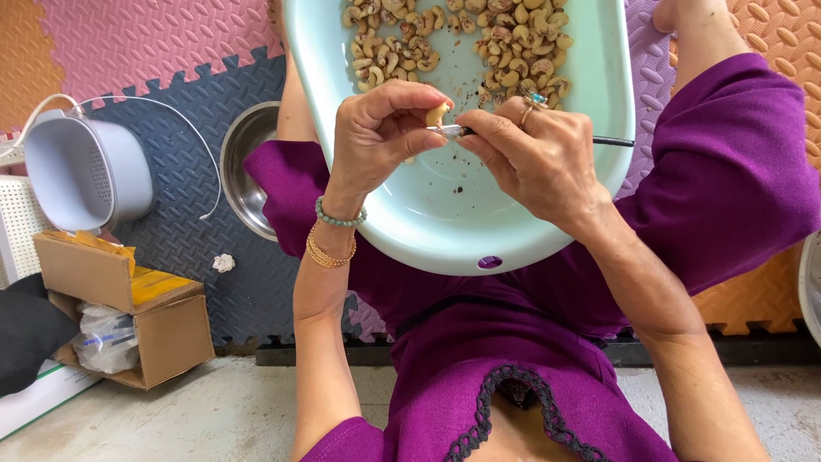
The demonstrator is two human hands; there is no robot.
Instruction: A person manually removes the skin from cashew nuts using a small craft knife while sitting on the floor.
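Note:
My left hand [380, 133] pinches a single pale cashew nut [437, 113] between thumb and fingertips over a pale green plastic tray [445, 231] on my lap. My right hand [534, 158] grips a small black-handled tool [611, 141], its metal tip touching the nut. Several cashew nuts [466, 43] lie heaped at the tray's far end. Dark crumbs speckle the tray's bare middle.
A steel bowl [244, 167] sits on the dark foam mat left of my lap. A grey plastic colander basket [85, 171] lies further left with a white cable. An open cardboard box [128, 312] stands near the concrete floor. Orange mats lie at right.

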